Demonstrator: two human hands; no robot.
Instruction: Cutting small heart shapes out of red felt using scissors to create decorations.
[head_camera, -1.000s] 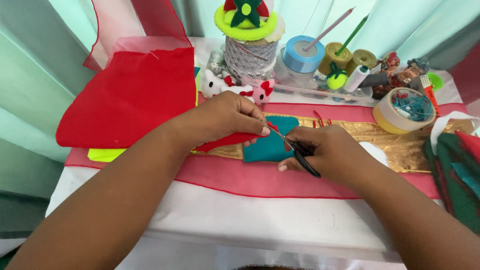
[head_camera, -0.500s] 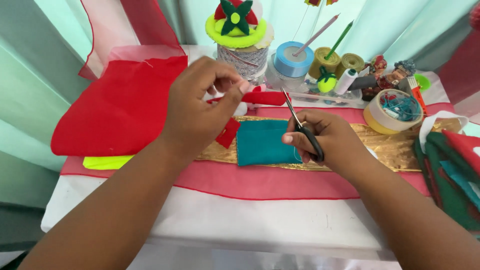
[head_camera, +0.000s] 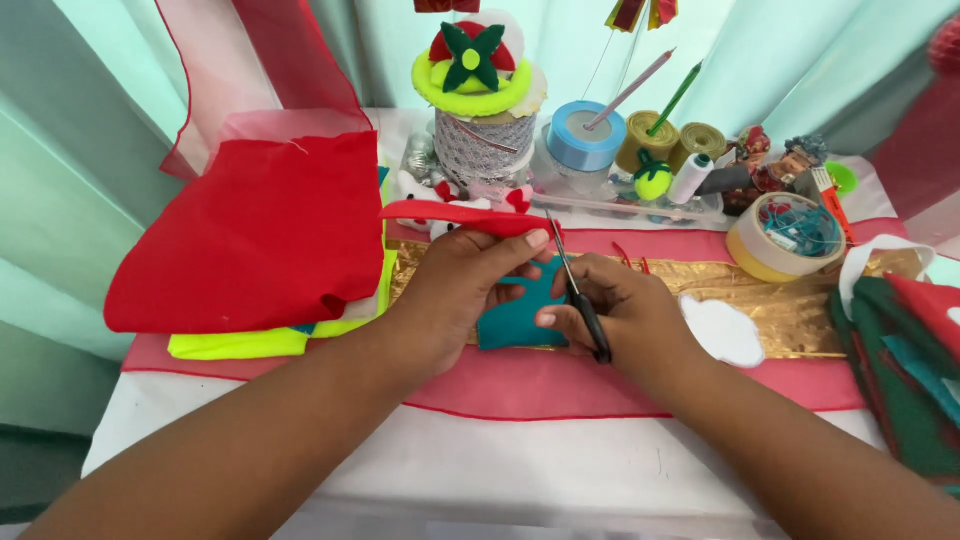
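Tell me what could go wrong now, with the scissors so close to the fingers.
The open blades of the black-handled scissors point up right beside the left hand fingertips, so a cut could nick them. The thin red felt strip is held only at one end, so it may bend and cut crooked.

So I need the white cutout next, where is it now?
In the head view, the white felt cutout lies on the gold strip, right of the right hand.

Red felt strip (head_camera: 455, 215), teal felt piece (head_camera: 515, 318)
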